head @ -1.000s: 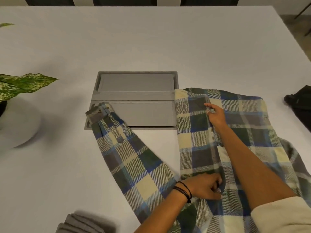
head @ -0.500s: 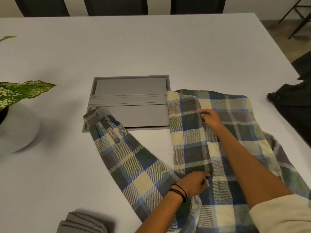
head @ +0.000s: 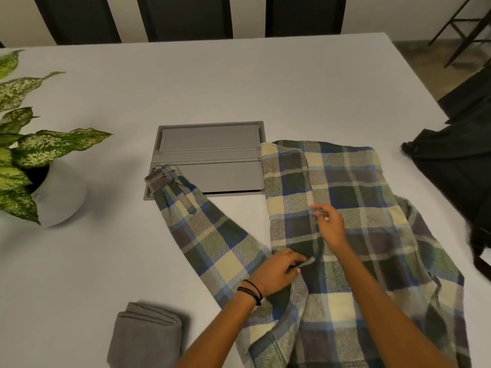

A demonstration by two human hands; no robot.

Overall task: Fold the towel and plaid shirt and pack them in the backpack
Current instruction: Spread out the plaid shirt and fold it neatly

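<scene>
White table carries the shirt, spread flat, 1 sleeve reaching a grey tray. Left hand pinches a shirt edge. Right hand sits over the cloth, blurred; I cannot tell its grip. Folded towel lies front-left, backpack at right.

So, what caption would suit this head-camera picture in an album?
Left hand pinches the plaid shirt spread on the white table, folded grey towel lying nearby.
</scene>
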